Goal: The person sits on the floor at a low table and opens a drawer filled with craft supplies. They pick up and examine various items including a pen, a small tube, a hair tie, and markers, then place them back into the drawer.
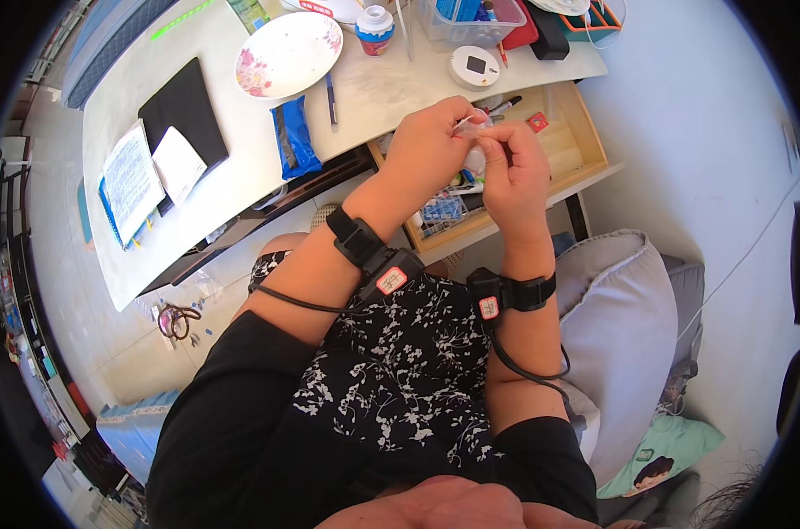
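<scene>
Above the pulled-out wooden drawer (575,142), both hands meet at fingertip height. My left hand (433,135) pinches one side of a small translucent plastic piece (475,159), probably a bag or wrapper. My right hand (520,168) grips its other side between thumb and forefinger. A thin white strip shows at the left fingertips. Fingers hide much of the piece, so its exact kind is unclear. Below it, the drawer holds a dark marker (507,104), a small red packet (538,122), a blue item in a wire basket (443,209) and other small things.
The desk (195,244) carries a floral plate (291,54), a blue packet (296,137), a pen (332,99), a black folder (181,109), written notebook pages (133,173), a round white device (474,67) and a clear bin (469,30). Grey cushion (618,330) at right.
</scene>
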Tool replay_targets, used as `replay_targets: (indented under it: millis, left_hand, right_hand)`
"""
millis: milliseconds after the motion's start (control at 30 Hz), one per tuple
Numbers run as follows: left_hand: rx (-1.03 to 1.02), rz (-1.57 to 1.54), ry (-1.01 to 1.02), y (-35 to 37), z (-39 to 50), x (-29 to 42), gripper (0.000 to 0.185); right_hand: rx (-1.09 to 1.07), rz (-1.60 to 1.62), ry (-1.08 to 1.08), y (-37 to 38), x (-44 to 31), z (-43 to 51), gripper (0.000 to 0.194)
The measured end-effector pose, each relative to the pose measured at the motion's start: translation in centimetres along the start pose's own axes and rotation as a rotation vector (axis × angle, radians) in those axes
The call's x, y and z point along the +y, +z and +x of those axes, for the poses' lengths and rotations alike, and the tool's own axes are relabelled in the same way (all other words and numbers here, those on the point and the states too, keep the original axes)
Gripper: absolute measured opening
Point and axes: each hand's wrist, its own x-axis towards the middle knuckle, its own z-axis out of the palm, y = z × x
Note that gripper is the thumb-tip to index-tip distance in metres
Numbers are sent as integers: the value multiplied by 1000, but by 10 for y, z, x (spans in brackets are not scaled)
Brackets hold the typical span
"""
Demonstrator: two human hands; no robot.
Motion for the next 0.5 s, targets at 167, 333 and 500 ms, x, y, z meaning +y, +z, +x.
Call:
replay_targets:
  millis: [167, 333, 500]
  left_hand:
    - [41, 42, -47, -2, -1, 4, 17]
    - [33, 62, 25, -1, 4, -9, 16]
    - [17, -296, -280, -11, 11, 2, 15]
  right_hand:
    - [18, 8, 23, 5, -8, 2, 2]
    - [-33, -50, 0, 4, -11, 3, 4]
    - [15, 363, 248, 4, 7, 1, 21]
